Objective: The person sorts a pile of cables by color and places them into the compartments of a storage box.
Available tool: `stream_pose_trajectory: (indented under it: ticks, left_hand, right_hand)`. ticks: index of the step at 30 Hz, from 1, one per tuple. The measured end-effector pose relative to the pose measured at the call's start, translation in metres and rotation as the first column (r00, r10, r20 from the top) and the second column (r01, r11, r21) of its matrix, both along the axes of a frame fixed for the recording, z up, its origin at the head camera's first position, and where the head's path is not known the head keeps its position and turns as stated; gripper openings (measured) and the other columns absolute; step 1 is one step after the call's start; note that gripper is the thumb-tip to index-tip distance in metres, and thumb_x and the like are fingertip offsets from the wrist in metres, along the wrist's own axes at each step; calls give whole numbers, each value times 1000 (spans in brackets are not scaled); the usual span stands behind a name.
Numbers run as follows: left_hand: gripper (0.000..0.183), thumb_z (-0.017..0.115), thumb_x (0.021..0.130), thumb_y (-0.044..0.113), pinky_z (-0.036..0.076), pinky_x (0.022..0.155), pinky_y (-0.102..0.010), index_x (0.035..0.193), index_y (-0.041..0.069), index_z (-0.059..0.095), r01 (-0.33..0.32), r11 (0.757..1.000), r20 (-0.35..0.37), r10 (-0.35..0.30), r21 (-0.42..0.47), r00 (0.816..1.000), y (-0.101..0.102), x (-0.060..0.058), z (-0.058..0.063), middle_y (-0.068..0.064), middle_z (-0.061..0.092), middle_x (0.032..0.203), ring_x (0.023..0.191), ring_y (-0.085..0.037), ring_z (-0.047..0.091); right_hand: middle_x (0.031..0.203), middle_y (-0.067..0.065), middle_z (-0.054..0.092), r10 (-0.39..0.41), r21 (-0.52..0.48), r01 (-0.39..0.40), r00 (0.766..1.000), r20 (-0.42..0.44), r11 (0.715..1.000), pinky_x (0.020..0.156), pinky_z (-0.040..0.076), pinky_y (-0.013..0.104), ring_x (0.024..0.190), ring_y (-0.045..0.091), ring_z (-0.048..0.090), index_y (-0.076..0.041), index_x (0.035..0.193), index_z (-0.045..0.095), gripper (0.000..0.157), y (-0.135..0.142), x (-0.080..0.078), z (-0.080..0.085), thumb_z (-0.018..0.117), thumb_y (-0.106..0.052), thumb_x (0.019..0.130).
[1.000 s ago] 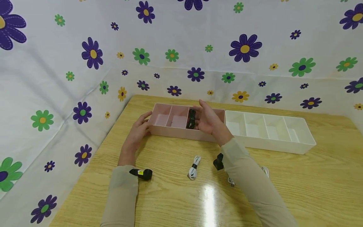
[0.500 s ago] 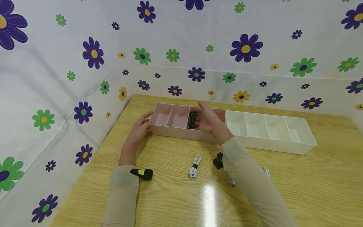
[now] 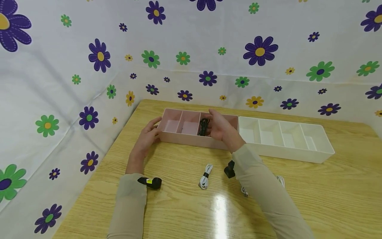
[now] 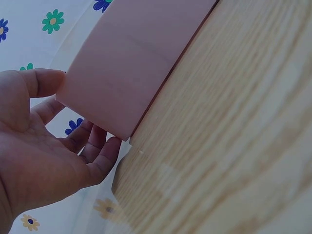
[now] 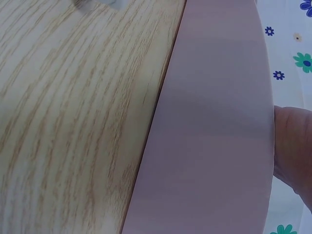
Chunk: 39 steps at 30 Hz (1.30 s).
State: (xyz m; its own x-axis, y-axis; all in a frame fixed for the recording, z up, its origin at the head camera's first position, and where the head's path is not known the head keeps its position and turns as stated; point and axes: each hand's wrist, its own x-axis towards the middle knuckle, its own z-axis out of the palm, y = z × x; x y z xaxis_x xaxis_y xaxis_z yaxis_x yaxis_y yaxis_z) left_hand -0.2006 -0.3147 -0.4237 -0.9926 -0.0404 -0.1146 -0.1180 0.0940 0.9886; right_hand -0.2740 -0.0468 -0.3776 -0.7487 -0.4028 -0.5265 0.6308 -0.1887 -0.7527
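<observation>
A pink divided box (image 3: 191, 139) stands on the wooden table. My left hand (image 3: 147, 132) rests against its left end; in the left wrist view the thumb touches the top corner and the fingers lie loosely along the end wall. A coiled black cable (image 3: 204, 127) is in the third compartment from the left. My right hand (image 3: 221, 127) reaches into the box just right of that cable, thumb raised and fingers extended beside the coil. The box's front wall (image 5: 209, 126) hides the fingertips in the right wrist view.
A white divided box (image 3: 286, 151) adjoins the pink one on the right. A bundled white cable (image 3: 206, 176) lies in front on the table (image 3: 179, 212). More white cable (image 3: 244, 191) shows partly from under the right forearm. Flowered cloth (image 3: 226, 69) hangs behind.
The black cable has settled lower in its compartment and its loops have spread, with the right fingers easing beside it. The left hand stays at the box end.
</observation>
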Motion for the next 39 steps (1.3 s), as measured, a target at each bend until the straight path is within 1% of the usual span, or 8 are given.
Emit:
stream_pose_trajectory:
  ticks: [5,12,15,19,22,28,35,39]
  left_hand:
    - [55,38,104,9,38,103,-41,158,18,30,4,1000,-1,-4,10,1000,1,1,1,-21,33,153,134,-32,40]
    - [54,38,104,9,40,100,-40,157,18,31,-1,1000,-4,1,-4,1000,2,1,0,-20,34,153,133,-32,41]
    - [54,38,104,10,40,100,-39,157,18,32,-2,1000,2,2,-11,1000,2,0,-1,-20,35,153,133,-32,42]
    - [55,38,103,9,40,99,-38,157,18,32,-8,1000,8,8,-5,1000,1,-1,0,-22,35,150,130,-32,43]
    - [55,38,104,10,40,99,-37,157,18,31,-11,1000,13,11,1,1000,1,-1,1,-22,35,149,129,-33,44]
    - [54,38,104,12,39,102,-40,158,20,30,-5,1000,20,5,0,1000,0,-1,0,-21,32,153,132,-34,42]
    - [55,37,104,11,40,99,-37,158,18,29,-3,1000,16,3,3,1000,-3,-1,-2,-16,29,158,137,-32,38]
    - [55,37,104,10,41,98,-36,158,18,29,6,1000,8,-6,-2,1000,-1,-1,-2,-16,30,158,137,-32,38]
  right_hand:
    - [155,15,22,-16,4,16,1000,3,1000,117,19,47,135,32,26,-11,152,30,56,0,1,0,30,-45,107]
    - [158,17,21,-15,5,14,1000,17,1000,118,19,49,141,35,24,-11,153,29,57,1,1,2,30,-45,107]
    - [160,18,17,4,-7,-4,1000,22,1000,119,17,51,144,36,21,-12,156,24,59,3,1,3,29,-46,107]
    - [165,16,1,42,-48,-41,999,22,998,120,8,55,150,37,4,-13,160,13,64,5,0,5,24,-47,107]
    - [166,15,-6,53,-69,-51,998,25,996,120,5,56,151,37,-3,-13,161,6,66,6,0,6,23,-48,107]
    - [166,15,-2,32,-75,-29,999,42,997,120,6,53,151,36,0,-12,161,0,69,5,0,8,26,-47,107]
    - [165,15,-10,21,-71,-17,998,54,997,120,1,53,151,33,-8,-14,159,-11,71,3,2,9,25,-47,107]
    - [165,12,-15,-27,-67,31,997,67,997,120,0,53,150,33,-13,-17,159,-11,72,4,3,9,29,-46,107]
